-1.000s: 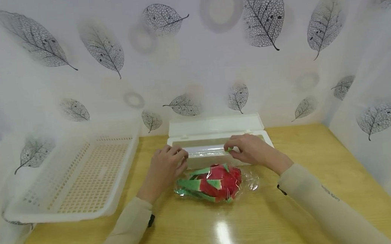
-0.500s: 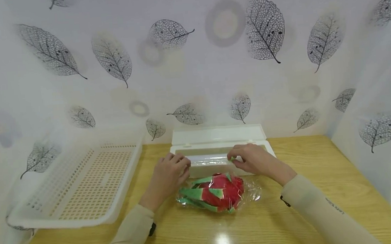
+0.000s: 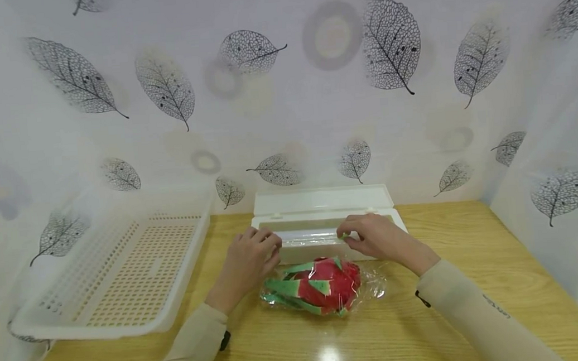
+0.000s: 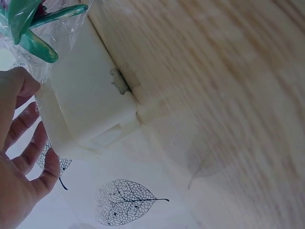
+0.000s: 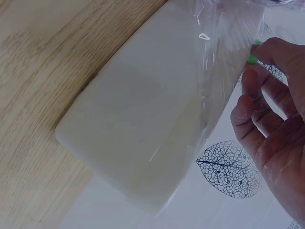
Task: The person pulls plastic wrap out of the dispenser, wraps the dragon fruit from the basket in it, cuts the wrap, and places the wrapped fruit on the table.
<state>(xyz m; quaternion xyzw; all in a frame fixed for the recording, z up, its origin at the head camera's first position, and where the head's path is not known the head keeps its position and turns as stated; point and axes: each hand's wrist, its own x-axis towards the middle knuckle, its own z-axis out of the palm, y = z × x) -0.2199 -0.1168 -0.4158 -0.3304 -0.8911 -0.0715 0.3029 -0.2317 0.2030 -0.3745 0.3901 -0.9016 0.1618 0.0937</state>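
A long white cling film box lies across the back of the table with its lid raised. Clear cling film drapes down the box's front, toward a red and green dragon fruit wrapped in film. At the box's left end, my left hand has its thumb against the film at the upper edge, fingers curled behind. My right hand pinches a small green slide cutter at the box's edge, right of the middle. The fingers partly cover the cutter.
To the left stands a white plastic basket with a perforated bottom. Pale leaf-patterned sheeting rises behind the wooden table and along both sides.
The head view has tilted upward, so everything sits lower in it. Both hands keep their places at the cling film box, and the dragon fruit has not moved.
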